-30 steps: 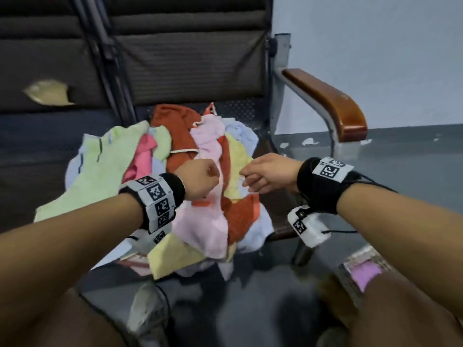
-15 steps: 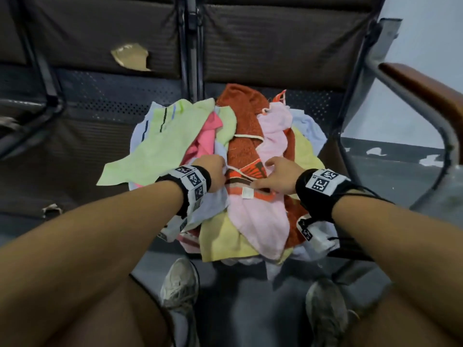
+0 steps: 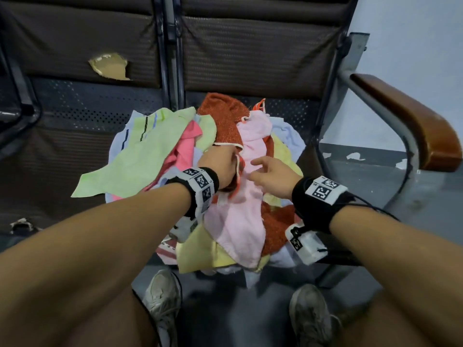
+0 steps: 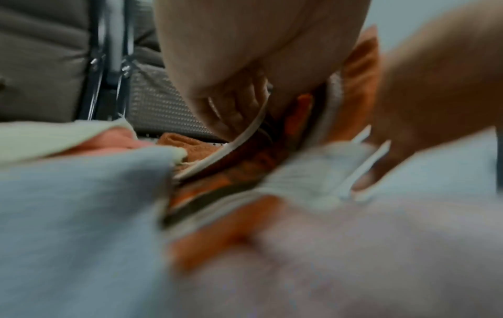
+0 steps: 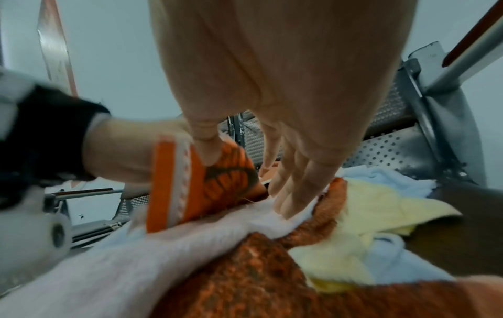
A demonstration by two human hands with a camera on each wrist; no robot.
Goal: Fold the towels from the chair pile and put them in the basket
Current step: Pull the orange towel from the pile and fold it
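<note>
A heap of towels lies on the chair seat [image 3: 295,111]. On top are a rust-orange towel [image 3: 225,121] and a pale pink towel [image 3: 238,221] draped over it. My left hand [image 3: 221,166] grips the orange towel's white-trimmed hem; in the left wrist view its fingers [image 4: 234,107] curl round that edge. The right wrist view shows the hem [image 5: 196,185] lifted, with an orange patterned band. My right hand [image 3: 269,171] lies just right of it, fingers [image 5: 293,185] straight and touching the pink towel [image 5: 163,247]. No basket is in view.
A light green towel [image 3: 140,156] spreads left, and a yellow one [image 3: 198,254] hangs over the seat's front edge. A brown wooden armrest [image 3: 413,126] stands to the right. My shoes [image 3: 162,296] [image 3: 310,319] are on the floor below the pile.
My left hand has raised the orange towel's hem off the pile. My right hand has let go of that spot and now lies flat on the pink towel.
</note>
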